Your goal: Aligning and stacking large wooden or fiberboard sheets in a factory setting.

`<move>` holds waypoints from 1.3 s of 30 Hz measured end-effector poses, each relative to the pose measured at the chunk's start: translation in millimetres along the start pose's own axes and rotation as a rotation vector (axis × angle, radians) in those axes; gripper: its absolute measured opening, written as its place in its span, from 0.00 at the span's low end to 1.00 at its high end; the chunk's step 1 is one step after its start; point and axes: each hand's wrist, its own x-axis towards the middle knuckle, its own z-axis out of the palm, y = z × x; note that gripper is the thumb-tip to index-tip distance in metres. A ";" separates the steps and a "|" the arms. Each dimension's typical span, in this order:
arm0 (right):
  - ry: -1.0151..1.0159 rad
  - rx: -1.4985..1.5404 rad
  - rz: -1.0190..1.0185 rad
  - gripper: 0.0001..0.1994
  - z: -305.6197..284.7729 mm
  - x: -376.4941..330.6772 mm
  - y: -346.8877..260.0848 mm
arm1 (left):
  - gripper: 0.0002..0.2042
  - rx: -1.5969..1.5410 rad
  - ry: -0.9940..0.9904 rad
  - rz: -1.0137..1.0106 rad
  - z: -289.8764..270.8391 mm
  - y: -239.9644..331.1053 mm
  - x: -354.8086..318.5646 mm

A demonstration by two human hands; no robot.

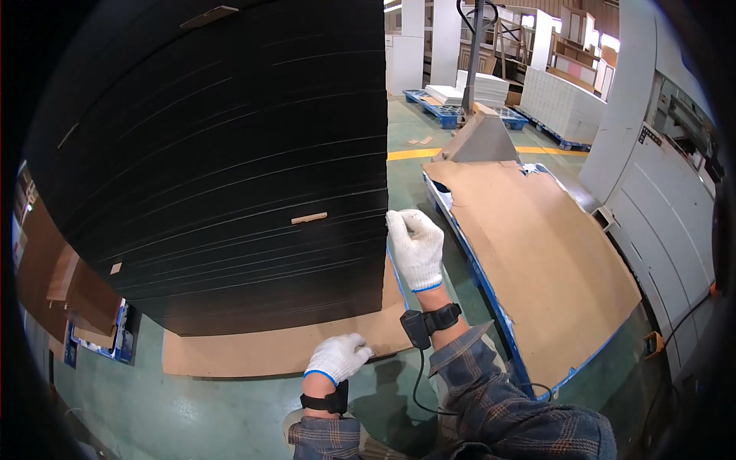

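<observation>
A tall stack of black panels (230, 176) fills the left and middle of the view, its layers showing as thin pale lines. My right hand (418, 249), in a white knitted glove, is at the stack's right corner with thumb and forefinger pinched. Whatever lies between those fingertips is too small to make out. Lower down, my left hand (336, 358), gloved the same way, is curled beside the front edge of the cardboard sheet (253, 356) under the stack. Its fingertips are partly hidden. A small light-brown strip (309, 218) sticks out between the panels.
To the right lies a low blue pallet (491, 295) covered with a brown cardboard sheet (537, 253), a pallet jack (479, 138) at its far end. A grey machine (663, 207) stands at the far right. Brown boards (80, 287) are at the left. White panel stacks (560, 107) stand behind.
</observation>
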 end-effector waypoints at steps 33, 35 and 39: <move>-0.037 0.103 -0.010 0.10 -6.8 36.0 -19.7 | 0.21 0.017 0.011 -0.055 8.1 -1.3 10.1; -0.058 0.078 0.023 0.10 -9.2 41.1 -20.2 | 0.21 0.002 -0.038 -0.085 3.4 4.6 12.5; -0.131 0.105 0.111 0.11 -7.6 48.9 -25.8 | 0.22 -0.011 -0.086 -0.142 -2.0 8.9 10.4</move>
